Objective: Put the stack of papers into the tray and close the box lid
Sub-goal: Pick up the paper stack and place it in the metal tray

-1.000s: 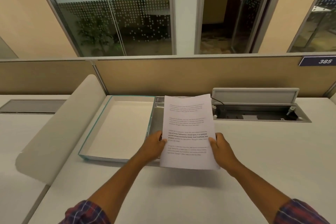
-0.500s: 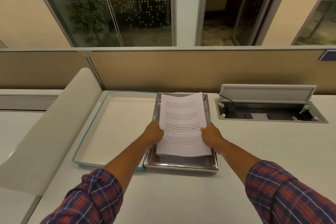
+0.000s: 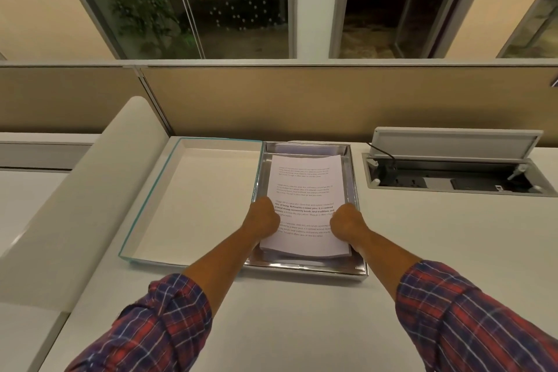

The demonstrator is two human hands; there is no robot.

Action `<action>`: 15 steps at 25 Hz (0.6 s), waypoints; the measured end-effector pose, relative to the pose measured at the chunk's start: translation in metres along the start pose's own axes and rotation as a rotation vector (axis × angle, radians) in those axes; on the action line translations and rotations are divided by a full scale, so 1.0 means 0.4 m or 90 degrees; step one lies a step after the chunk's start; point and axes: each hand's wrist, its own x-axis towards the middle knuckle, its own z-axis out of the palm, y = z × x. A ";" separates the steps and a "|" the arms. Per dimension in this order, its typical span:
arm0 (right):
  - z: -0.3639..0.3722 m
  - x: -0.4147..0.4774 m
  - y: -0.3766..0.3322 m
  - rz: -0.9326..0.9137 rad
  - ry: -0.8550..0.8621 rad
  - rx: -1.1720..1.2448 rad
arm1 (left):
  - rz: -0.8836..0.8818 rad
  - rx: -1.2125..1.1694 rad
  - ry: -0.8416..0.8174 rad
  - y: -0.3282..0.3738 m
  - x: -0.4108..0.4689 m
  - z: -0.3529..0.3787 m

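A stack of printed white papers lies low inside a shiny silver tray on the white desk. My left hand grips the stack's left edge and my right hand grips its right edge, both near the front half of the sheets. The near end of the stack sits slightly raised above the tray floor. Left of the tray, touching it, the box lid lies flat and open, white inside with a teal rim.
A curved white divider borders the desk on the left. An open cable hatch with sockets and a raised flap sits at the right. A tan partition wall stands behind the tray.
Both hands carried the stack forward from above the desk's front and lowered it into the tray. The view has tilted down and moved closer.
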 end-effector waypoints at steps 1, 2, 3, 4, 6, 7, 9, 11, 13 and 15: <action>-0.003 -0.008 -0.006 0.003 -0.008 0.008 | 0.004 0.008 0.000 0.002 -0.003 0.003; -0.004 -0.015 -0.010 0.001 -0.014 0.003 | 0.009 0.011 -0.001 0.005 -0.009 0.007; -0.006 -0.025 -0.016 -0.006 -0.027 -0.014 | 0.010 0.009 -0.002 0.006 -0.013 0.011; -0.008 -0.033 -0.021 -0.011 -0.047 -0.035 | 0.009 0.004 0.000 0.008 -0.019 0.014; -0.011 -0.052 -0.031 -0.029 -0.064 -0.074 | 0.005 -0.007 0.008 0.011 -0.032 0.020; -0.011 -0.067 -0.033 -0.029 -0.067 -0.076 | 0.006 -0.009 0.012 0.012 -0.040 0.022; -0.003 -0.098 -0.031 -0.029 -0.063 -0.048 | 0.003 -0.009 0.014 0.012 -0.058 0.027; 0.016 -0.127 -0.020 -0.041 -0.031 -0.017 | 0.000 -0.008 0.009 0.010 -0.080 0.031; 0.038 -0.156 -0.005 -0.063 0.038 -0.039 | 0.013 -0.023 0.002 0.005 -0.100 0.032; 0.064 -0.186 0.013 -0.106 0.095 -0.118 | 0.027 -0.045 0.008 -0.001 -0.122 0.031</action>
